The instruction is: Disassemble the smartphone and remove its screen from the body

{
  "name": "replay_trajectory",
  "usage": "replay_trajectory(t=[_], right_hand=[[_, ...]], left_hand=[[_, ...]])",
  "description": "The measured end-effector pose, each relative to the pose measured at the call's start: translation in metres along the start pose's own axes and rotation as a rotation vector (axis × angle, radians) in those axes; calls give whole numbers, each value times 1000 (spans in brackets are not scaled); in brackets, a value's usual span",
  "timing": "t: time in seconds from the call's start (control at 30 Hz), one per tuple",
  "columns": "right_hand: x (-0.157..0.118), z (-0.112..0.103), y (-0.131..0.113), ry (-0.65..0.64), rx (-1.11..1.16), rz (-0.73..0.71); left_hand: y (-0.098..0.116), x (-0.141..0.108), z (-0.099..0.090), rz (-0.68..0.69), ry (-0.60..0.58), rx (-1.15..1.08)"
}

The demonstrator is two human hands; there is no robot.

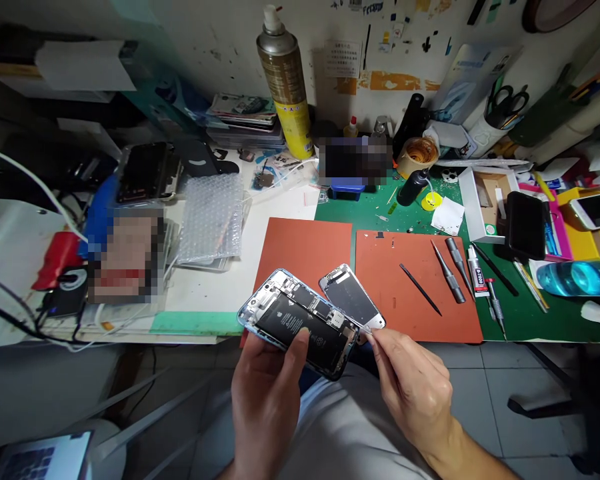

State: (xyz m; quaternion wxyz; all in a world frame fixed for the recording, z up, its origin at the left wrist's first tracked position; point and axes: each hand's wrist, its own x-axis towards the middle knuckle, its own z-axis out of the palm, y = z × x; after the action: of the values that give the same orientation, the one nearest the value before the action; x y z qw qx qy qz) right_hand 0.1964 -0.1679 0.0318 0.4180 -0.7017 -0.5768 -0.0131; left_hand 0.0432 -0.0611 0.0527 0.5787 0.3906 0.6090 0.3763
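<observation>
An opened phone (293,323) shows its black battery and inner boards, tilted above the table's front edge. My left hand (273,380) is closed around its lower left side, thumb on the battery. Fingers pinched, my right hand (413,380) is at the phone's lower right corner; what it holds, if anything, is too small to make out. Behind the phone a metal-backed screen part (353,295) lies partly on the left orange mat (305,240), its lower end near my right fingertips.
On the right orange mat (380,267) lie a black stick (420,289) and two grey screwdrivers (447,272). Further right are a glue tube (477,272) and a blue bottle (580,277). A spray can (287,87) stands at the back; bubble wrap (211,217) lies left.
</observation>
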Motion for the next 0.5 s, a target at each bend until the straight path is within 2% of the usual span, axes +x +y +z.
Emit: replay_trajectory(t=[0.13,0.33,0.43,0.5], right_hand=[[5,-2,-2,-32,95,51],[9,-19,-12,-116,315,196],[9,-26,3,-80,216,234],[11,-29,26,16,38,263]], left_hand=[[-1,0,0,5,-13,19],[7,3,1,69,-36,122],[5,6,-3,111,-57,249],[-6,10,-12,135,-47,309]])
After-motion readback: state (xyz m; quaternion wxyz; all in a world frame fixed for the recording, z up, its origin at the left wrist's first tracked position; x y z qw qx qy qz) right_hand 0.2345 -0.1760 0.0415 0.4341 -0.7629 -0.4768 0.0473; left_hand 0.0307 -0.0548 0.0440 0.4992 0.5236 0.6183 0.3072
